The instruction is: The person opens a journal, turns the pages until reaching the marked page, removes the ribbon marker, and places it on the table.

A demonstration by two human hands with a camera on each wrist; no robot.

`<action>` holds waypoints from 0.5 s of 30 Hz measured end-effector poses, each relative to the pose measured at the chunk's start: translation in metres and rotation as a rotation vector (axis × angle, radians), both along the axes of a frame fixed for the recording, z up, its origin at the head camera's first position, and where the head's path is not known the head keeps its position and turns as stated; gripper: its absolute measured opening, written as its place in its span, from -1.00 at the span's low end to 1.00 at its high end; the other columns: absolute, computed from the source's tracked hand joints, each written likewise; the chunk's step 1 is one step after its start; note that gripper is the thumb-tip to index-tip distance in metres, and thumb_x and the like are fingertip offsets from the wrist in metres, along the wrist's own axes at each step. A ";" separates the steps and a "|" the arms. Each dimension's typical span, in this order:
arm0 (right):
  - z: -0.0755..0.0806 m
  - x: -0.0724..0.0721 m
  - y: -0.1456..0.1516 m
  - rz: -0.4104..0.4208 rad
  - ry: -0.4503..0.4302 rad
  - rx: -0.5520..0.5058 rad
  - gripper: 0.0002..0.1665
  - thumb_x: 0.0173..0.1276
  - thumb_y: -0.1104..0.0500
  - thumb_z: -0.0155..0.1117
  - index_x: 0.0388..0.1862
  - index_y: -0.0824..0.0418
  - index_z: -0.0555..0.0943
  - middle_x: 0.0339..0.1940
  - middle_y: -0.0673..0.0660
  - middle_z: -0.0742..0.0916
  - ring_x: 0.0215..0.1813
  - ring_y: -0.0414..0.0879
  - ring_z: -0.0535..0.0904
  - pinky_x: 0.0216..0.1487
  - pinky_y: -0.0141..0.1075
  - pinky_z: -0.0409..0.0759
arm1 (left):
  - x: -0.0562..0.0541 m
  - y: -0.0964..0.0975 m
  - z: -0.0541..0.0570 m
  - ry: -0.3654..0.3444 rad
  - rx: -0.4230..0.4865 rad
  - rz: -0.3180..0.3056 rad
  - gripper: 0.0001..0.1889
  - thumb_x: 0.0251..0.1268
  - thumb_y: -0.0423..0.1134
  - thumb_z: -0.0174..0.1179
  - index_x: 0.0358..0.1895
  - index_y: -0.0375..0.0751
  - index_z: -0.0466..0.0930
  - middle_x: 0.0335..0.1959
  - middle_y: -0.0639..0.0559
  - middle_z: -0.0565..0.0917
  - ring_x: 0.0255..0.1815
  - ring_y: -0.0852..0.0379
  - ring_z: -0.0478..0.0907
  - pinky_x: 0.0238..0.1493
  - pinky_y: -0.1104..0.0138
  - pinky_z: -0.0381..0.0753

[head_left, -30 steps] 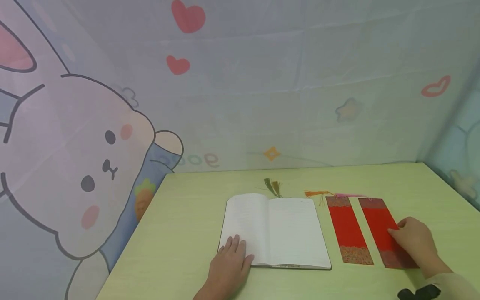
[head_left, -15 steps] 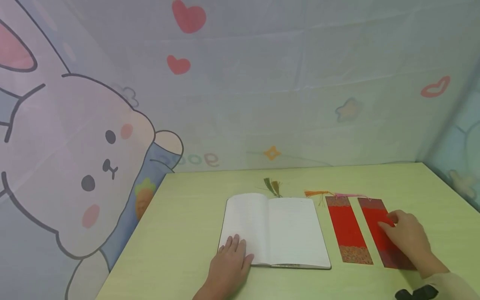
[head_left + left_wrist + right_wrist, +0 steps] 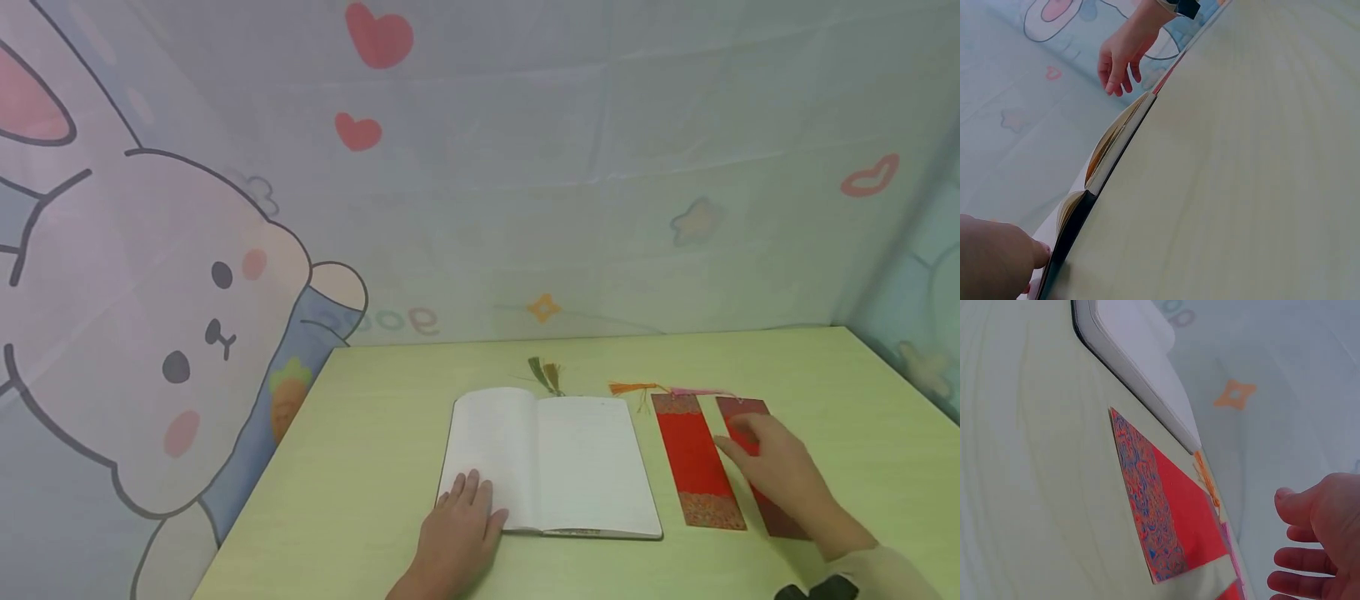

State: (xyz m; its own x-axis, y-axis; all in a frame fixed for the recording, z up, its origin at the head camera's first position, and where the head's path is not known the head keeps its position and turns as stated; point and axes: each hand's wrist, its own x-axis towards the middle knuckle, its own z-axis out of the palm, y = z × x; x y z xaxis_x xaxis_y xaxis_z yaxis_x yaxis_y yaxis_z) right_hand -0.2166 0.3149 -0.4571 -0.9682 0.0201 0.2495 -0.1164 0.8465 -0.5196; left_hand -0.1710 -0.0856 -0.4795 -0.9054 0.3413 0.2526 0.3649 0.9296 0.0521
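Note:
An open notebook [image 3: 592, 467] with blank-looking pages lies on the table. My left hand [image 3: 459, 529] rests flat on the lower part of its left page, fingers straight. Right of the notebook lie two red bookmarks side by side: the left bookmark [image 3: 693, 454] has patterned ends and an orange tassel [image 3: 633, 387], while the right bookmark [image 3: 776, 508] has darker ends and a pink tassel [image 3: 701, 392]. My right hand [image 3: 787, 479] hovers above the right bookmark and partly hides it. In the right wrist view its fingers are loosely bent and hold nothing.
Green and brown tassels [image 3: 547, 375] stick out past the notebook's top edge. The pale green table [image 3: 375, 433] meets a printed cloth backdrop [image 3: 487, 208] at its far edge.
My right hand has moved left, from the right bookmark's right edge toward the gap between the bookmarks. The left hand, notebook and bookmarks stay where they were.

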 end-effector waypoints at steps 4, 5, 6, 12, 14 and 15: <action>0.001 0.001 -0.009 0.081 0.052 -0.012 -0.45 0.23 0.07 0.30 0.02 0.47 0.45 -0.04 0.42 0.56 -0.01 0.29 0.43 -0.05 0.19 0.42 | 0.000 0.001 0.001 -0.013 -0.002 0.002 -0.51 0.38 0.01 -0.04 0.13 -0.34 0.47 0.17 -0.25 0.48 0.21 -0.18 0.38 0.13 0.03 0.41; 0.001 0.001 -0.012 0.100 0.058 -0.015 -0.45 0.23 0.07 0.30 0.02 0.46 0.46 -0.04 0.40 0.56 -0.01 0.27 0.43 -0.05 0.18 0.42 | 0.001 0.001 0.002 -0.016 -0.001 0.003 -0.51 0.38 0.01 -0.04 0.13 -0.34 0.47 0.17 -0.25 0.48 0.22 -0.18 0.38 0.13 0.03 0.41; 0.002 0.001 -0.014 0.117 0.065 -0.015 -0.46 0.23 0.06 0.31 0.02 0.44 0.47 -0.04 0.38 0.57 -0.01 0.26 0.44 -0.04 0.17 0.43 | 0.001 0.001 0.002 -0.018 -0.001 0.004 -0.51 0.38 0.01 -0.04 0.13 -0.34 0.47 0.17 -0.25 0.48 0.22 -0.18 0.38 0.13 0.03 0.41; 0.001 0.002 -0.031 0.211 0.025 0.009 -0.37 0.20 -0.07 0.32 0.07 0.36 0.49 0.01 0.30 0.58 0.05 0.24 0.42 0.01 0.16 0.43 | 0.002 0.001 0.003 -0.028 -0.002 0.007 -0.50 0.39 0.01 -0.06 0.14 -0.33 0.47 0.18 -0.25 0.47 0.22 -0.18 0.38 0.14 0.03 0.41; 0.000 0.002 -0.035 0.252 0.001 0.020 -0.33 0.17 -0.10 0.33 0.09 0.34 0.48 0.02 0.27 0.58 0.08 0.24 0.41 0.03 0.15 0.43 | 0.001 0.001 0.003 -0.030 -0.003 0.007 -0.50 0.39 0.01 -0.07 0.15 -0.33 0.46 0.19 -0.25 0.47 0.23 -0.18 0.37 0.14 0.03 0.40; -0.001 0.002 -0.037 0.274 -0.016 0.029 -0.30 0.16 -0.12 0.33 0.11 0.34 0.48 0.04 0.26 0.57 0.09 0.23 0.41 0.03 0.15 0.43 | 0.001 0.001 0.004 -0.030 -0.003 0.006 -0.50 0.39 0.01 -0.07 0.15 -0.33 0.46 0.19 -0.25 0.47 0.23 -0.18 0.37 0.14 0.02 0.40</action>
